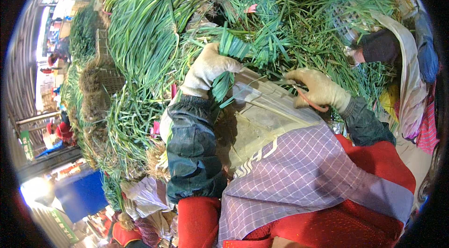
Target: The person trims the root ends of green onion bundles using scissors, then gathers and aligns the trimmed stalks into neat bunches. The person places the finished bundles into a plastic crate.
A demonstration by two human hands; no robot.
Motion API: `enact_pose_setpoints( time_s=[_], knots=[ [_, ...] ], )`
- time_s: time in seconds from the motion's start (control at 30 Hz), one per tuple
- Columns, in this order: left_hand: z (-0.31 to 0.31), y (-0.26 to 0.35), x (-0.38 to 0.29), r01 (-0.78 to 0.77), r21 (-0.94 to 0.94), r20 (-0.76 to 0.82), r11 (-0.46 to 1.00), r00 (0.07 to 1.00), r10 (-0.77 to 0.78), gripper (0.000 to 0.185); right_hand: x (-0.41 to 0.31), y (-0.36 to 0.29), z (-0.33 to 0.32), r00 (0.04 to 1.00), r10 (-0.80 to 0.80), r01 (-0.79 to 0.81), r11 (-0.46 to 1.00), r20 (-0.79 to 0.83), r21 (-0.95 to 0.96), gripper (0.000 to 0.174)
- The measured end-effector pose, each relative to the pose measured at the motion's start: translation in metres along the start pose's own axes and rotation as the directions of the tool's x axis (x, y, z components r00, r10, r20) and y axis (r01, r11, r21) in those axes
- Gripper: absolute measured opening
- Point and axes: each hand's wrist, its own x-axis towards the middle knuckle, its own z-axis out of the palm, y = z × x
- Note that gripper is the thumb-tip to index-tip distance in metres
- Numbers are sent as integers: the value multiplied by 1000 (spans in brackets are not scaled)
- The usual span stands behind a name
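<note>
My left hand [210, 69], in a cream knit glove, grips a bundle of flat green leaves [235, 47]. Cut-looking leaf ends stick out above the thumb, and more leaves hang below the palm. To the right, my gloved right hand [317, 88] holds what look like scissors [310, 100] with an orange-red handle; their blades are mostly hidden against the greens. Between the hands and my lap lies a translucent plastic sheet [266, 118], over a checked purple apron [280, 177]. Loose leaf trimmings [298, 27] are heaped just beyond both hands.
Long leafy greens with pale stems and roots [151, 20] are piled at the upper left. Beside them stand woven baskets [112, 81] and more rooted bundles [93, 97]. Another person's arm [380, 46] reaches in from the right. A blue panel [82, 193] is at lower left.
</note>
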Motion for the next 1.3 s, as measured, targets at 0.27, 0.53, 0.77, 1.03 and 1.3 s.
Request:
enact_pose_setpoints(
  time_s=[0.27, 0.53, 0.77, 1.03, 1.3],
  knots=[
    [8, -26, 6, -43, 276, -151, 960, 985, 87, 35, 20, -35, 28, 969, -162, 189, 972, -186, 140, 57],
    [45, 7, -40, 43, 800, -400, 598, 782, 479, 111, 24, 49, 13, 850, 195, 140, 813, -490, 566, 48],
    [-60, 10, -205, -199, 523, -767, 829, 313, 560, 62, 23, 42, -9, 887, 228, 209, 578, -402, 789, 43],
    [-50, -168, -262, 181, 371, -806, 911, 550, 219, 43, 39, 38, -21, 870, 163, 274, 626, -466, 730, 40],
    [-6, -159, -257, 158, 330, -816, 931, 543, 197, 38, 42, 0, -67, 797, 40, 368, 760, -603, 536, 42]
  ],
)
